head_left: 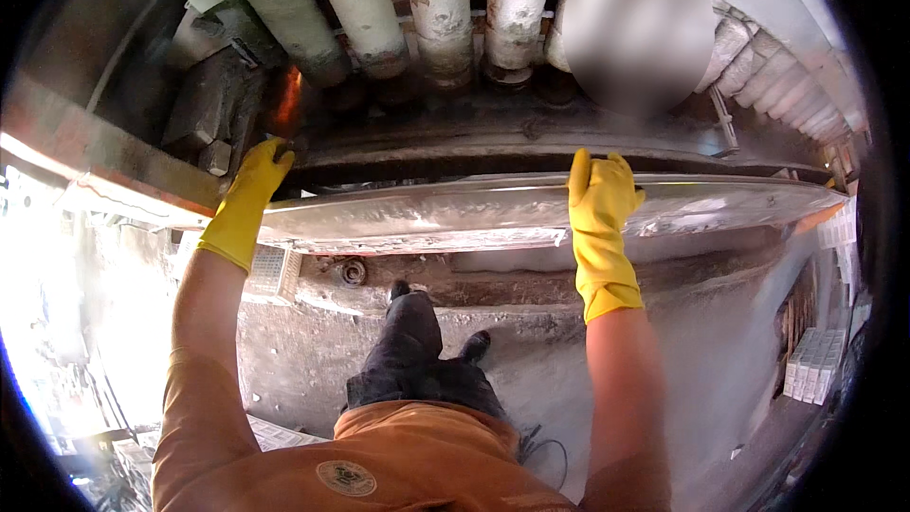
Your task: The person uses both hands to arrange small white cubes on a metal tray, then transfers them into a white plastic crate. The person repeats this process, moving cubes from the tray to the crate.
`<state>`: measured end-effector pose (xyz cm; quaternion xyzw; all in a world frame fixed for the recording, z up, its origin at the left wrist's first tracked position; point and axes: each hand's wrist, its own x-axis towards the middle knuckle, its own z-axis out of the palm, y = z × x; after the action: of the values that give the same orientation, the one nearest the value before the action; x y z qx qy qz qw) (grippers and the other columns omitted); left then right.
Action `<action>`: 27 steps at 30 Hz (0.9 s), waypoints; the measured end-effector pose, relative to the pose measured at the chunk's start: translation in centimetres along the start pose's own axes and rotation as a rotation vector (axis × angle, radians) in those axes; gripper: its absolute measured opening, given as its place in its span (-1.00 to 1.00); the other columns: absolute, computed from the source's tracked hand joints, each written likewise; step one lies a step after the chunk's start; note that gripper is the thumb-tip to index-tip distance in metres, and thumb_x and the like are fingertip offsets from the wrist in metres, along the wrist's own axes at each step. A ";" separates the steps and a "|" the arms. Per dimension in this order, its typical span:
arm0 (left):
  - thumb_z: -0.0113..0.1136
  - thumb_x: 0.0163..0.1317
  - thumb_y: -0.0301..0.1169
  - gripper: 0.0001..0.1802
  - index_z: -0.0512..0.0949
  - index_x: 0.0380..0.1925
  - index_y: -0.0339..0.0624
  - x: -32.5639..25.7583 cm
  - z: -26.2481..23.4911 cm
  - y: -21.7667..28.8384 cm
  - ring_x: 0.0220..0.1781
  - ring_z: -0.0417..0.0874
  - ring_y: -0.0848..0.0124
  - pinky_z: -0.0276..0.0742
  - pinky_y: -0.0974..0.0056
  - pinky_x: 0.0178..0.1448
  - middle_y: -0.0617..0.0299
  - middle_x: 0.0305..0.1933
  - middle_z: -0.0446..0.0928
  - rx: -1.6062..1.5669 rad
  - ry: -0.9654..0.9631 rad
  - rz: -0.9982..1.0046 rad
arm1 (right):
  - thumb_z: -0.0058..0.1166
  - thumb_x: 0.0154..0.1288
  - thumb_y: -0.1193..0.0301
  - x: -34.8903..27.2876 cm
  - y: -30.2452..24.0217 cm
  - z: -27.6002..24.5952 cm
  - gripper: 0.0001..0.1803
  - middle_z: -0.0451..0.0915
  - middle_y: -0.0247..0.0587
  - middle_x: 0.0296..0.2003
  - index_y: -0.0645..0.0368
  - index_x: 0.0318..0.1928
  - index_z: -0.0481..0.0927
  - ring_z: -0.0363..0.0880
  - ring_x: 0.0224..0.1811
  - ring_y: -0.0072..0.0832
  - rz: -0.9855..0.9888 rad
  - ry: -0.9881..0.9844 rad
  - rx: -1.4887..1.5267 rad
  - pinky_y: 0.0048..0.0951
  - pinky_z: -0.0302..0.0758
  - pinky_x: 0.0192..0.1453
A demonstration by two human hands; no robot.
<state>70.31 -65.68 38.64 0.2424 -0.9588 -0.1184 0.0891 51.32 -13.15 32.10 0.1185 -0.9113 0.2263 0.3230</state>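
Head view: grey, dusty floor (531,360) fills much of the lower half. Across the middle runs a long metal panel (427,215), approx. horizontal L to R, shiny & streaked on its near face, w/ a dark gap along its far edge. Beyond the gap, a row of thick, pale cylinders (438,0) stands side by side, worn & stained. Person's orange shirt (427,460) at bottom ctr., dark trousers (408,351) just above it.

Both hands in yellow rubber gloves, well apart. R hand (604,194) is on the panel's far edge, R of ctr.; fingers bent, partly spread, tips up; can't tell how firm the hold is. L hand (261,173) is at the panel's L end, fingers slightly parted & reaching past the edge; can't tell if they grip anything.

Stack of white blocks (813,365) far R on floor; pale slotted crate (272,272) below L glove's cuff. Orange glow (287,100) just beyond L fingertips. Small round ring-shaped part (353,271) near crate, R side.
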 end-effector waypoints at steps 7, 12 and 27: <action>0.14 0.45 -0.21 -0.55 0.61 0.20 -0.25 13.7 4.6 -6.9 0.27 0.66 -0.03 0.54 0.03 0.32 -0.13 0.22 0.64 -0.031 -0.015 -0.050 | -0.01 0.43 0.27 1.3 -0.5 -0.1 -0.65 0.79 -0.25 -0.32 0.12 -0.47 0.69 0.74 -0.15 -0.14 -0.089 0.011 0.147 0.05 0.49 0.15; 0.09 0.47 -0.22 -0.57 0.60 0.22 -0.18 21.9 8.1 -9.0 0.28 0.63 -0.08 0.54 -0.01 0.31 -0.13 0.25 0.62 0.106 -0.135 -0.378 | -0.10 0.47 0.38 2.1 -0.4 0.7 -0.62 0.73 -0.11 -0.38 0.14 -0.53 0.61 0.70 -0.27 -0.20 -0.163 0.067 0.206 -0.05 0.55 0.00; 0.13 0.43 -0.25 -0.57 0.60 0.22 -0.15 31.0 11.3 -12.5 0.29 0.63 -0.09 0.54 -0.03 0.32 -0.12 0.25 0.62 0.200 -0.058 -0.305 | -0.40 0.74 0.24 -4.1 1.4 -1.5 -0.44 0.67 -0.06 0.10 0.19 -0.32 0.64 0.32 0.49 0.08 0.082 -0.021 0.201 0.01 0.25 0.53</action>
<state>46.40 -89.42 28.00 0.3889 -0.9202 -0.0415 0.0178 54.78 -10.89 30.05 0.1154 -0.8915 0.3281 0.2903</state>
